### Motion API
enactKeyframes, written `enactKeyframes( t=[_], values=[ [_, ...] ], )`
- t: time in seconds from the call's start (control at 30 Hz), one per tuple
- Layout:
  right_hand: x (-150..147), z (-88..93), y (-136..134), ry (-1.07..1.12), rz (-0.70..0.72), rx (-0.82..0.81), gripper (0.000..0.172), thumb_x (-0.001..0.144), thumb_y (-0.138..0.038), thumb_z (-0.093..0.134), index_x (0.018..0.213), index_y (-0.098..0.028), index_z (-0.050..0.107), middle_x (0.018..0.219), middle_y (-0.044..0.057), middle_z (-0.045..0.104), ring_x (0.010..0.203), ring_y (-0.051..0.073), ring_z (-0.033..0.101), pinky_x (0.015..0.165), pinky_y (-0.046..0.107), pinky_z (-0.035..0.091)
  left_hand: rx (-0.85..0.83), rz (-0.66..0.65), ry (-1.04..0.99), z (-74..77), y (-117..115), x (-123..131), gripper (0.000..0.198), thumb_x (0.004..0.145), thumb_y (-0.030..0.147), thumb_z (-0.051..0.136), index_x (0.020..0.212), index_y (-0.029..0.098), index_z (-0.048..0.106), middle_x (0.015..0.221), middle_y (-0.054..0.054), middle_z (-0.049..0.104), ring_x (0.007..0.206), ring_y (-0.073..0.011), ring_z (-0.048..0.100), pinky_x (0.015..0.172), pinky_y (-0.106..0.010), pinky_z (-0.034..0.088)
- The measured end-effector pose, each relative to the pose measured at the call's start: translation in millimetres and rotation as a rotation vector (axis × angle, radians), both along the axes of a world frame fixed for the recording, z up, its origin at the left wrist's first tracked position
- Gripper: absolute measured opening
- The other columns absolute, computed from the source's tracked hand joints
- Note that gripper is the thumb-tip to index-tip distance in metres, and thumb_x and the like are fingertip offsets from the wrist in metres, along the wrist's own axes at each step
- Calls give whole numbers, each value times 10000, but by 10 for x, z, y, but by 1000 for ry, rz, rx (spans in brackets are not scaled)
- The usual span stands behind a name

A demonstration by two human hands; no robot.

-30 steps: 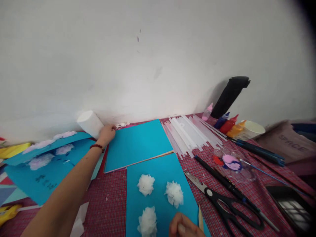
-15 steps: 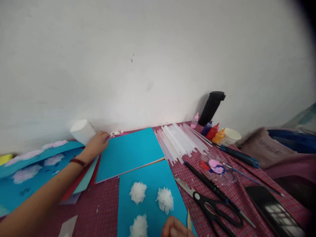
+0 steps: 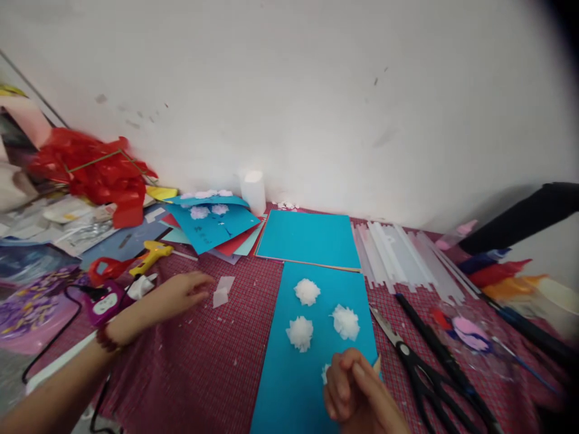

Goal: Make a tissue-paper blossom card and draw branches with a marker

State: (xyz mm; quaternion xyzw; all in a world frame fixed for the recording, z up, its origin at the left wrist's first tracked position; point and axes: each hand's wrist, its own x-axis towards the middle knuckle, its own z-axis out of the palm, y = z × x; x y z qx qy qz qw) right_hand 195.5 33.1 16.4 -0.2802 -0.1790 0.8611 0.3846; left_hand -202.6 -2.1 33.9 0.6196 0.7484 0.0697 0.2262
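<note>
Two paper scraps (image 3: 220, 297), just beside open left fingers (image 3: 199, 282)

Left hand (image 3: 181, 292) open over red checked cloth (image 3: 212, 367), near paper scraps (image 3: 221, 292) — right hand (image 3: 357, 395) curled on blue card (image 3: 312, 337), three white tufts (image 3: 307, 292), scissors (image 3: 418, 371) beside.

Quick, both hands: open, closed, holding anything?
Left hand: open, empty, just above the checked cloth near white paper scraps.
Right hand: curled shut over the blue sheet; contents cannot be told.
</note>
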Motion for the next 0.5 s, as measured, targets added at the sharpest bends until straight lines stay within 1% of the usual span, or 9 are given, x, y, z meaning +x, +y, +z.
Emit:
enactKeyframes(
  t=[0.03, 0.1, 0.17, 0.23, 0.3, 0.37, 0.43, 0.5],
  values=[
    [-11, 7, -4, -15, -18, 14, 274, 770, -432, 806, 785, -195, 671, 584, -45, 552, 473, 67, 470, 518, 227, 395, 8, 14, -6, -98, 32, 9, 319, 850, 313, 547, 1132, 196, 639, 1133, -75, 674, 1021, -230, 625, 956, -389, 470],
    [-32, 4, -9, -52, -46, 36, 282, 770, -441, 805, 788, -195, 667, 599, -45, 553, 492, 71, 469, 529, 232, 403, 6, 38, -20, -263, 117, 39, 285, 874, 330, 604, 1103, 160, 607, 1052, -68, 651, 934, -204, 616, 889, -395, 496],
    [-53, -23, -12, -82, -67, 51, 279, 774, -439, 799, 798, -196, 665, 613, -42, 555, 510, 81, 477, 533, 237, 412, -13, 59, -37, -384, 194, 60, 267, 887, 373, 647, 1015, 145, 596, 936, -36, 618, 817, -173, 595, 790, -365, 514],
    [-70, -63, -16, -95, -87, 64, 272, 775, -431, 795, 814, -192, 672, 622, -37, 561, 522, 91, 490, 532, 236, 424, -42, 71, -66, -463, 243, 55, 261, 905, 394, 645, 957, 145, 589, 864, -11, 592, 737, -144, 572, 711, -320, 514],
    [-83, -102, -20, -104, -113, 78, 273, 770, -428, 798, 826, -187, 681, 626, -34, 567, 529, 97, 500, 530, 232, 435, -78, 76, -99, -497, 272, 30, 256, 923, 394, 632, 926, 141, 589, 822, 3, 582, 684, -124, 560, 651, -283, 507],
    [-92, -124, -20, -118, -129, 88, 277, 763, -425, 804, 823, -181, 686, 625, -30, 574, 544, 103, 511, 533, 229, 446, -111, 81, -119, -485, 303, -2, 257, 934, 388, 622, 895, 136, 594, 791, 10, 582, 654, -114, 558, 620, -266, 506],
    [-99, -131, -14, -127, -128, 93, 273, 764, -417, 804, 820, -176, 689, 627, -26, 581, 552, 107, 515, 536, 228, 452, -131, 90, -123, -437, 355, -30, 259, 940, 383, 618, 882, 132, 603, 788, 8, 594, 654, -114, 572, 619, -265, 517],
    [-105, -132, -4, -127, -124, 101, 261, 766, -404, 803, 819, -175, 690, 627, -24, 588, 550, 106, 517, 535, 227, 452, -121, 108, -111, -364, 424, -56, 255, 939, 382, 620, 902, 130, 613, 820, -2, 616, 691, -125, 597, 653, -284, 536]
  ],
)
